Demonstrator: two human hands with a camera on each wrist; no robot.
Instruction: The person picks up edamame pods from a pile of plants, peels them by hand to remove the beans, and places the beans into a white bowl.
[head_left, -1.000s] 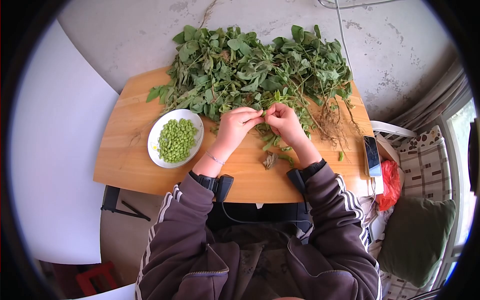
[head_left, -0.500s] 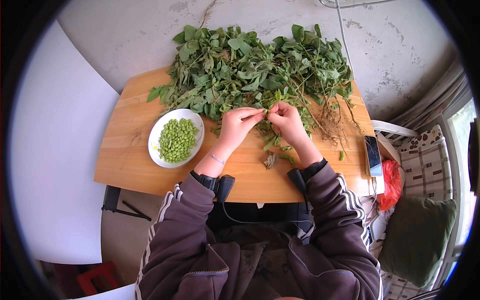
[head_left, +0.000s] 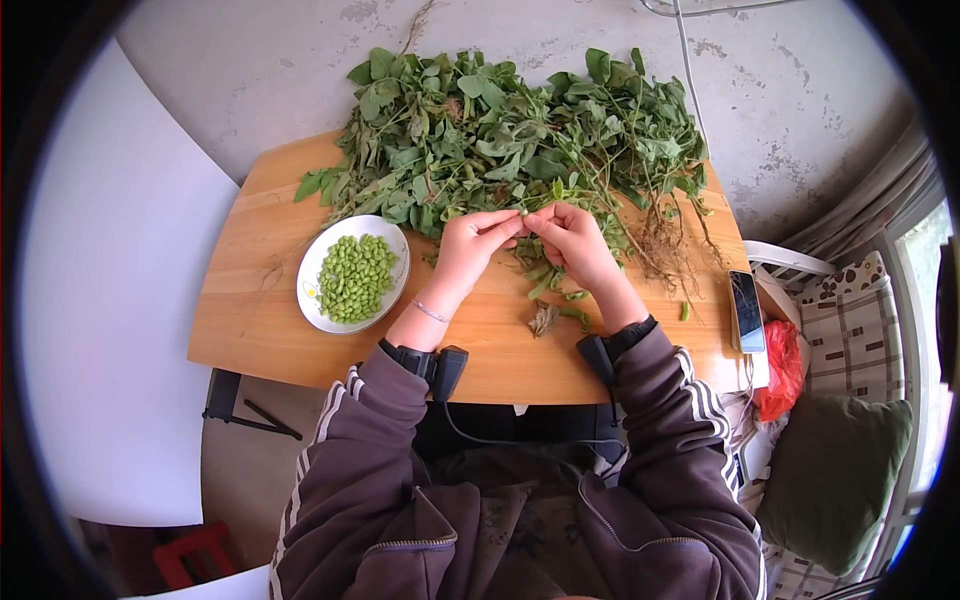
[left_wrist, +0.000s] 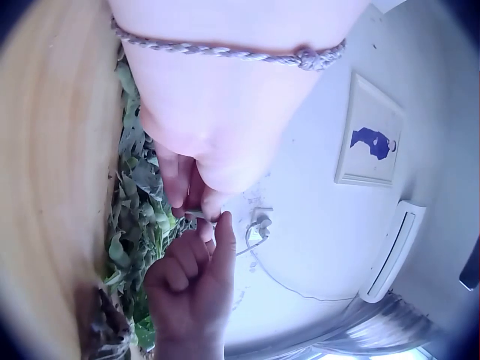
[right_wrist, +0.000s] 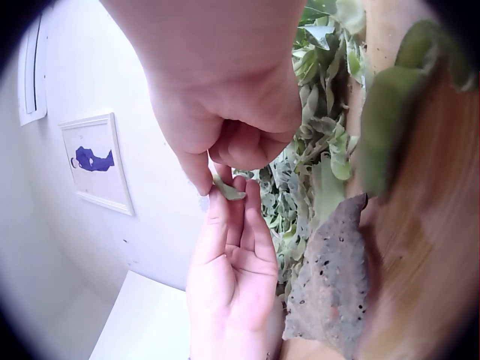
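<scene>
Both hands meet at the fingertips over the front of the plant heap. A small green bean pod (right_wrist: 229, 189) lies between them, partly covered by fingers. My left hand (head_left: 470, 250) pinches it with thumb and fingertips. From the other side my right hand (head_left: 575, 245) has thumb and forefinger on the pod, its other fingers curled in. To the left, a white bowl (head_left: 311, 265) holds many shelled green beans (head_left: 355, 280). Behind the hands spreads a big pile of leafy bean plants (head_left: 480, 140), roots (head_left: 660, 245) toward the right.
Near the table's (head_left: 480, 365) front lie a dry leaf (head_left: 543, 318) and some loose pods (right_wrist: 386, 127). Another pod (head_left: 685, 311) is farther right. A phone (head_left: 744, 310) rests at the right edge. Beyond it are a red plastic bag (head_left: 780, 370) and a green cushion (head_left: 840, 480).
My right thumb has straightened and shifted left toward the left fingertips. Both hands stay at nearly the same spot; the bowl and plants look unchanged.
</scene>
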